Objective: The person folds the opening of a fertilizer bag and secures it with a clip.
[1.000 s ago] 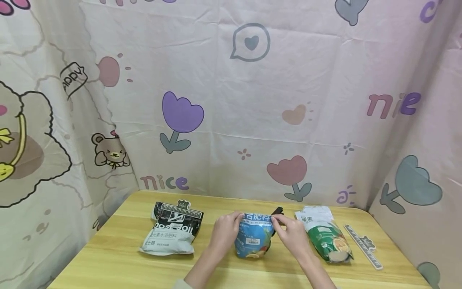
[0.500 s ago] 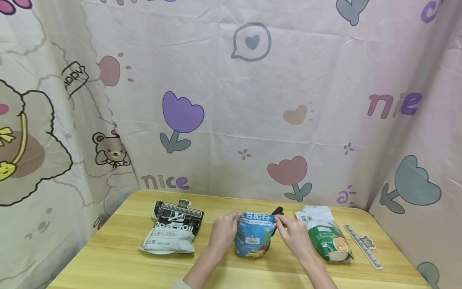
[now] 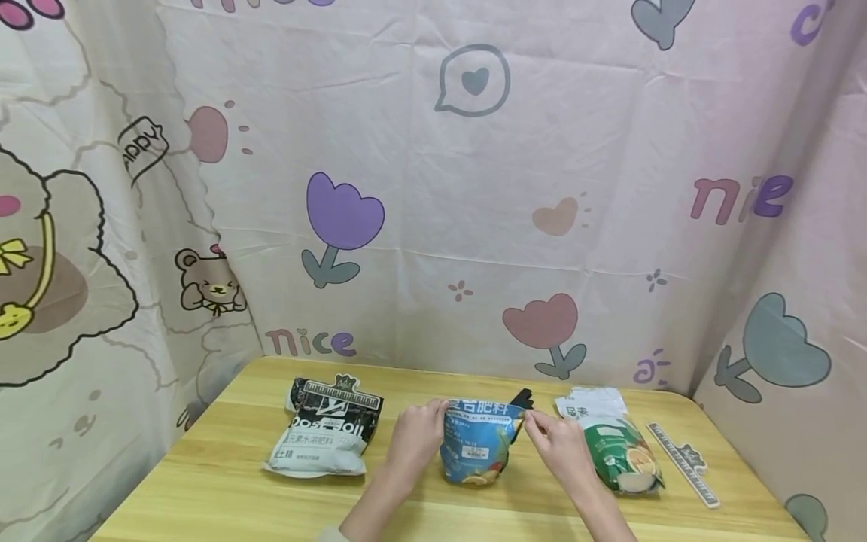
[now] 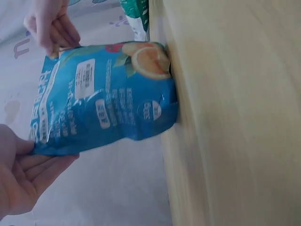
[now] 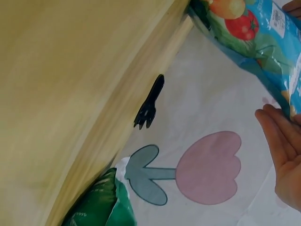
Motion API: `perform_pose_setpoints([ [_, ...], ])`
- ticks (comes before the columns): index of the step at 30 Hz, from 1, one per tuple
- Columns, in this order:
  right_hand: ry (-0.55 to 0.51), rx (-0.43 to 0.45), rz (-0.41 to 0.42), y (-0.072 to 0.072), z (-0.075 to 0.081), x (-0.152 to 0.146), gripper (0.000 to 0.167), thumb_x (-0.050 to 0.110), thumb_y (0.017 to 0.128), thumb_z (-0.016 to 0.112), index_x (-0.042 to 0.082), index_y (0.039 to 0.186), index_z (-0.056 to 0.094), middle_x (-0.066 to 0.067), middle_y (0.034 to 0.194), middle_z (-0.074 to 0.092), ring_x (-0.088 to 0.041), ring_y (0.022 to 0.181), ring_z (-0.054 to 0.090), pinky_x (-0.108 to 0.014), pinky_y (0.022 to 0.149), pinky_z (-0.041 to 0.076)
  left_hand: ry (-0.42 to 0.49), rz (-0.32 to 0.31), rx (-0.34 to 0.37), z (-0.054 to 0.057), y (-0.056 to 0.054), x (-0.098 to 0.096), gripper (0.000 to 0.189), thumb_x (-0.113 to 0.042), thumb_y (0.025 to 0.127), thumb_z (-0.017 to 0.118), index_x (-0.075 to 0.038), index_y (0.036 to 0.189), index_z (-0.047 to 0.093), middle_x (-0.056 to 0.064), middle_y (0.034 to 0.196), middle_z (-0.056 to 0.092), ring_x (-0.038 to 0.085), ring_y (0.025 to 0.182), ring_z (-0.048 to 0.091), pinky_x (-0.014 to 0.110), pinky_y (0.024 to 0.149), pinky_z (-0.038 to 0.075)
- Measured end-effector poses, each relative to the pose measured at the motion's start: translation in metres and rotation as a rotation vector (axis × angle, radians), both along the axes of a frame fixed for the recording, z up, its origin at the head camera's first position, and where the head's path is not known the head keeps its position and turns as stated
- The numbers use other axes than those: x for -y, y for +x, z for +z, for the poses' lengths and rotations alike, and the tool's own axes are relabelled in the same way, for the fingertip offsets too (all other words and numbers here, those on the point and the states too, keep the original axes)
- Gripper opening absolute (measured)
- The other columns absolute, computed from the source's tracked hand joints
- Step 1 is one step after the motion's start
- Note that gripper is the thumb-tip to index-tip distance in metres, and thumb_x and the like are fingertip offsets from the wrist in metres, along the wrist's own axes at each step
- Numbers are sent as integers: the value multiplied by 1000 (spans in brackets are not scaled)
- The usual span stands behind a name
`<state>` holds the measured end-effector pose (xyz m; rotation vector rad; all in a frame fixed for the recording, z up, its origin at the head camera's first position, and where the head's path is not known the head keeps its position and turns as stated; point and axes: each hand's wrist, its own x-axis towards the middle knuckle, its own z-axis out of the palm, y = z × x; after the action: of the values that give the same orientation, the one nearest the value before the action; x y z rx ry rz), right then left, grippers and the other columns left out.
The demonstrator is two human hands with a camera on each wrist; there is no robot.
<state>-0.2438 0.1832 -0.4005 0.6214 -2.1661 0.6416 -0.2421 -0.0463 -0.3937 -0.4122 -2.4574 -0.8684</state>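
A blue fertilizer bag (image 3: 474, 444) with printed fruit and a barcode label stands upright on the wooden table. My left hand (image 3: 415, 438) pinches its top left corner, and my right hand (image 3: 559, 446) pinches the top right corner. Between them the top edge is stretched fairly straight; whether the mouth is unsealed cannot be told. Behind the bag's right side lies a small black hand fork (image 5: 149, 103), partly hidden in the head view. The left wrist view shows the bag's printed front, with thumb and fingers on both corners.
On the left lies a black-and-white bag (image 3: 323, 440) with a ruler-like sealing clip (image 3: 342, 393) across its top. To the right are a green-and-white bag (image 3: 619, 455) and a loose ruler-like clip (image 3: 684, 464). A printed curtain (image 3: 433, 188) hangs behind the table.
My hands have moved apart, the right one shifting right and the left slightly left. The bag's top edge is spread wider, and its base stays in place.
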Motion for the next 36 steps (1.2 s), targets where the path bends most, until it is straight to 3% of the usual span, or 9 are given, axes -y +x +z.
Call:
perform_pose_setpoints([
  [4,5,-35,-9,0,0,2,14,-2,78,64,9,73,71,21,44,27,10,41,12,-11,35,16,16,11,-20,-2,1,-2,22,-13,95,50,2,93,66,16,75,66,26,65,64,31,54,51],
  [9,-66,219,-65,4,5,4,10,8,86,62,7,87,73,7,61,62,0,47,49,-21,44,43,70,-15,52,2,2,1,22,-15,95,51,0,98,66,13,82,67,25,72,63,36,63,52],
  [12,-61,304,-96,5,9,5,14,14,86,64,10,97,72,4,77,66,-11,53,55,-29,49,47,59,-51,35,7,-1,3,18,-15,93,55,-3,99,67,9,86,68,18,70,62,33,64,51],
  [16,7,284,-80,3,15,12,18,17,82,70,15,100,71,9,80,63,-11,58,52,-30,52,43,-51,-95,-26,15,-5,3,14,-16,87,64,-9,98,69,4,89,68,13,71,60,29,64,50],
  [18,65,250,-56,1,19,18,20,18,79,73,15,99,71,9,82,64,-10,73,56,-33,65,46,-127,-114,-38,19,-7,1,15,-17,83,68,-10,97,70,2,88,68,15,76,61,29,67,50],
  [21,168,230,-6,-2,25,28,25,20,77,75,13,100,70,3,86,66,-13,76,59,-36,71,48,-239,-158,-30,28,-10,-4,18,-19,79,72,-11,95,70,0,85,67,15,76,61,26,65,50],
  [26,329,260,57,-7,34,39,28,25,75,76,11,97,67,0,84,67,-11,68,61,-25,57,49,-386,-232,45,42,-15,-13,16,-23,72,78,-12,81,70,-8,66,61,4,55,52,16,49,41],
  [30,387,332,131,-11,40,42,25,24,73,78,11,90,66,7,72,62,-3,57,52,-19,49,42,-446,-282,139,49,-19,-17,18,-23,67,82,-13,69,67,-12,56,51,2,48,43,15,45,37],
  [36,388,324,162,-14,39,44,19,22,70,79,13,78,64,11,65,58,0,51,43,-20,45,37,-463,-286,118,45,-21,-17,15,-19,65,82,-12,67,69,-12,54,51,2,47,41,15,45,36],
])
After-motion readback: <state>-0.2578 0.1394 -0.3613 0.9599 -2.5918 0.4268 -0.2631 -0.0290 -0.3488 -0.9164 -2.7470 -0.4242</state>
